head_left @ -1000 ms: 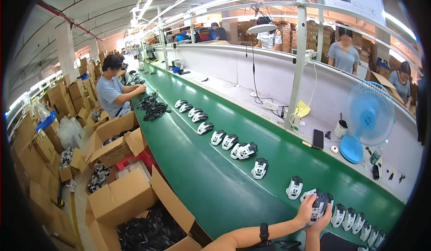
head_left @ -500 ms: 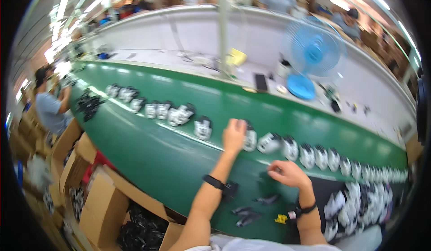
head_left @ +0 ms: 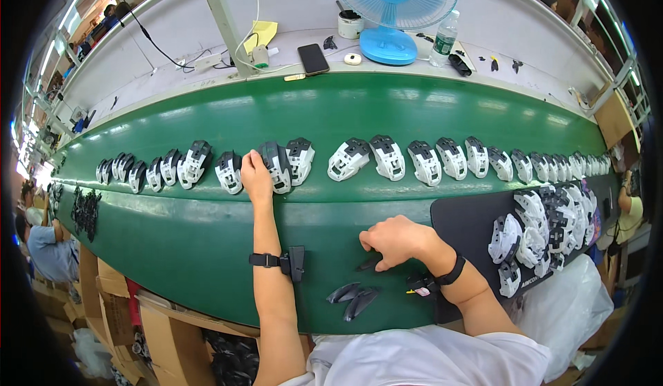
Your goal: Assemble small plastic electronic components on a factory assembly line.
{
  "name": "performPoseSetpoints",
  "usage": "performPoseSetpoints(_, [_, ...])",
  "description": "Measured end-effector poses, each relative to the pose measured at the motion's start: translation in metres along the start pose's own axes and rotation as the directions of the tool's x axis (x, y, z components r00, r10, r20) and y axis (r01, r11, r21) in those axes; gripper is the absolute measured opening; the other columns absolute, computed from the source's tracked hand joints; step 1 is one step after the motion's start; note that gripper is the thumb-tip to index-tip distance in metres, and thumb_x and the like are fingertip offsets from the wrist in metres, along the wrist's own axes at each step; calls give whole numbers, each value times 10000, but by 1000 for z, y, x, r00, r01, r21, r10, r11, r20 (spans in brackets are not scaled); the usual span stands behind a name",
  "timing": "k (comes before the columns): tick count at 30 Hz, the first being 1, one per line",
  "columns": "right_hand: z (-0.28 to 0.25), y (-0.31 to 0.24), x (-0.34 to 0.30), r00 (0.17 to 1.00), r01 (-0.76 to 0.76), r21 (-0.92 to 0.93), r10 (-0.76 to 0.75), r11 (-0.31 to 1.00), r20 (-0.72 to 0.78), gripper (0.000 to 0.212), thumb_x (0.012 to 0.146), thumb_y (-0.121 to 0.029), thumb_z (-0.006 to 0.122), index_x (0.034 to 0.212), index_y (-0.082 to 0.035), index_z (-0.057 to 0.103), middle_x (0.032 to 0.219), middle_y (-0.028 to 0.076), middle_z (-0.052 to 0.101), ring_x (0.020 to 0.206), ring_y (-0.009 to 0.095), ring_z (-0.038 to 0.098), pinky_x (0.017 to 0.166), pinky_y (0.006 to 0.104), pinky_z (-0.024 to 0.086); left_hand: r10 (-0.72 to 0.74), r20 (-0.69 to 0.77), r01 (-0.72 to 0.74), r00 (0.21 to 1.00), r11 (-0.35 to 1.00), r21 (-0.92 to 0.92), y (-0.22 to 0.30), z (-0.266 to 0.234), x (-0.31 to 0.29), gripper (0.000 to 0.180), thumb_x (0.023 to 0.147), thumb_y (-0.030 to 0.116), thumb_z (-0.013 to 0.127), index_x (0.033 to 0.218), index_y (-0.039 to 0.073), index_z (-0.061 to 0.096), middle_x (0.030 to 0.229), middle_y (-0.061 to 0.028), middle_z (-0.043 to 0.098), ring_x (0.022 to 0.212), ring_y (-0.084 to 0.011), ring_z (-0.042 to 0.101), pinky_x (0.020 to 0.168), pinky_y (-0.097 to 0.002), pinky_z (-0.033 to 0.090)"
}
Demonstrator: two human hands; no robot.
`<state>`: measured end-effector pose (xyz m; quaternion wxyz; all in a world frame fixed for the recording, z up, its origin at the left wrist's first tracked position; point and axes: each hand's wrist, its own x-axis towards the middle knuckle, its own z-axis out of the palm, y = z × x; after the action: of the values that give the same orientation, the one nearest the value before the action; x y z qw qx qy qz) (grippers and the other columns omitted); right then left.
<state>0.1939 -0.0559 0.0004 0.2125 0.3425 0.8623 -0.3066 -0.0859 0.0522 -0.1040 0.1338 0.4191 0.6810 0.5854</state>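
Note:
My left hand (head_left: 257, 177) is closed on the side of a white-and-black computer mouse shell (head_left: 277, 168) in the row on the green work surface. Right beside that shell stands another mouse shell (head_left: 300, 159), and a further one (head_left: 228, 172) sits left of my hand. My right hand (head_left: 399, 241) hovers low over the near part of the surface, fingers bent and apart from the thumb. Just under its fingertips is a dark curved plastic piece (head_left: 369, 262), partly covered. Two similar black pieces (head_left: 360, 304) lie closer to me.
Mouse shells line the surface left and right. At right, a black mat (head_left: 456, 213) carries stacked shells (head_left: 539, 230). A blue fan (head_left: 389, 46), phone (head_left: 313, 59) and bottle (head_left: 444, 38) stand on the back ledge. Cardboard boxes (head_left: 169, 337) sit below the near edge; a co-worker (head_left: 52, 248) is far left.
The view has swung down and to the right. My left hand remains at the shell row, now gripping a shell beside another; my right hand is now over the loose black pieces.

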Motion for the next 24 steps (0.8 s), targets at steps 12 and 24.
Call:
performPoseSetpoints(12, [16,-4,16,995,-37,-116,26,993,-92,178,652,-46,622,822,-19,667,852,171,663,822,322,657,674,407,526,11,-152,29,988,965,259,15,-29,12,344,906,324,517,986,2,606,900,-149,640,864,-297,605,761,-366,462])
performPoseSetpoints(24, [1,12,-7,987,-98,-52,91,994,-136,542,605,-281,790,1026,-18,573,895,154,660,857,338,642,730,423,524,413,295,-505,862,638,581,46,33,-53,619,773,375,660,1202,-25,464,1238,-209,458,1118,-386,455,925,-464,370])
